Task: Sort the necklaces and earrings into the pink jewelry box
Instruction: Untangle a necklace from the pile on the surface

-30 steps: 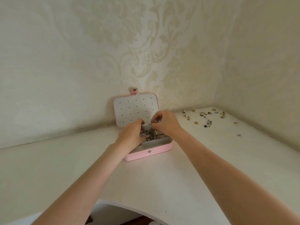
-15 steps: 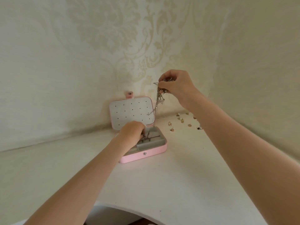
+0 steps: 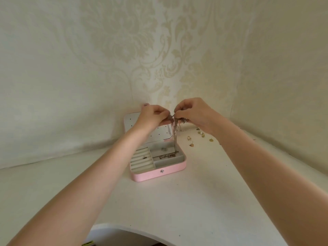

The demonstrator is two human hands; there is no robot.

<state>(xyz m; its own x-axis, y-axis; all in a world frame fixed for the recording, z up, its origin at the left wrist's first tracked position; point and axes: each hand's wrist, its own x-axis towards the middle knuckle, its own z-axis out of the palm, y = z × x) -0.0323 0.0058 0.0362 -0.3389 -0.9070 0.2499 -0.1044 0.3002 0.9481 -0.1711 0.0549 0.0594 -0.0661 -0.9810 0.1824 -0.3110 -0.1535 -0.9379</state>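
- The white table fills the lower half of the frame, set into a corner of cream patterned wallpaper; two bare forearms reach in from the bottom corners toward the middle.
- The pink jewelry box sits at centre frame, its lid standing open against the wall. Half a second ago the left hand was down inside it — now that hand has come up, and the box's grey tray is in plain sight.
- The left hand and the right hand now meet just above the box, in front of the lid. Both have their fingers curled, pinching a tangled clump of necklaces between them. A moment ago the right hand alone held that clump, higher up.
- From the clump, thin chains hang straight down, their ends trailing into the box's back-right compartment.
- My reading: the person is teasing the tangle apart so single necklaces can be laid in — sorting is under way, far from done.
- The knotting itself stands in the way; the dangling chains may snag on what already lies in the tray.
- Small gold earrings lie scattered on the table, right of centre, partly hidden behind the right forearm.
- One small dark piece sits in the ridged ring rolls on the box's left side.
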